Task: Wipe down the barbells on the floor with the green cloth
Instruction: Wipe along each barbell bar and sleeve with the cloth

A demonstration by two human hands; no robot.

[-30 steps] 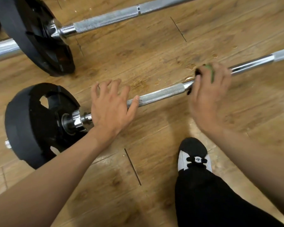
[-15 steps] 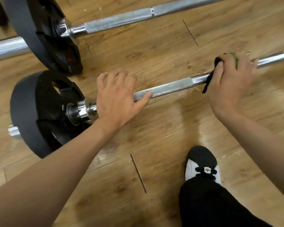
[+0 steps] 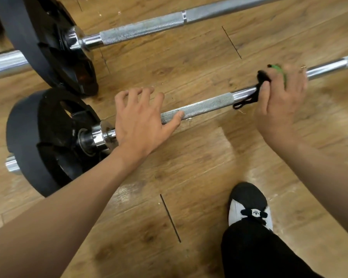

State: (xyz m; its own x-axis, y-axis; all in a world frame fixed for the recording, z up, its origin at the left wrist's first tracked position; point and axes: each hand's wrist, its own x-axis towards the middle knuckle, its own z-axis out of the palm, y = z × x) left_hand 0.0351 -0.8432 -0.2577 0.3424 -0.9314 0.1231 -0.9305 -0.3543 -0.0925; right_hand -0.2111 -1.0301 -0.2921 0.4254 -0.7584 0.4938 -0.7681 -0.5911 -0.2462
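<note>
The near barbell (image 3: 205, 106) lies across the wooden floor, its black plate (image 3: 38, 141) at the left. My left hand (image 3: 141, 121) rests on the bar beside the collar, fingers spread and thumb along the knurled part. My right hand (image 3: 279, 101) grips the green cloth (image 3: 278, 70) wrapped over the smooth part of the bar; only a green edge and a black trim loop (image 3: 249, 97) show past the fingers. A second barbell (image 3: 149, 30) lies farther back, with its own black plate (image 3: 46, 43).
My black and white shoe (image 3: 249, 209) and black trouser leg stand on the floor below the right hand. Another chrome bar sleeve (image 3: 4, 64) pokes in at the far left. Small crumbs of dirt lie under the near bar.
My right hand with the cloth has slid right along the near bar. The left hand has stayed on the bar by the collar.
</note>
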